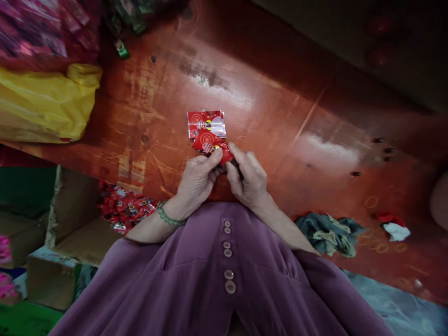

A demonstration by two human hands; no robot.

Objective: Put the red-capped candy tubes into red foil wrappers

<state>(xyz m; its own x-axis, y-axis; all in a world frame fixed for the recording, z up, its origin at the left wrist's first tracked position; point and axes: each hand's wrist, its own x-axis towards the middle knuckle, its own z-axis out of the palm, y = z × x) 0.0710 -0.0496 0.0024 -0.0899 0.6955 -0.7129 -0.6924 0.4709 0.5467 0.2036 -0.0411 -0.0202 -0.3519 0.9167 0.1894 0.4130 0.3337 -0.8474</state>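
Observation:
Both hands meet at the near edge of a red-brown wooden table [287, 116]. My left hand [198, 179], with a green bead bracelet on its wrist, pinches a small red packet [210, 142] with its thumb on top. My right hand [247, 177] grips the same packet's right end with curled fingers. A second red and silver packet [206, 122] lies flat on the table just beyond, touching the held one.
A yellow plastic bag [45, 102] and pink-red packaging [42, 28] sit at the table's left. A cardboard box [80, 210] below holds several red packets [122, 207]. A crumpled cloth [327, 231], rubber bands [371, 201] and a red-white scrap [392, 226] lie at the right.

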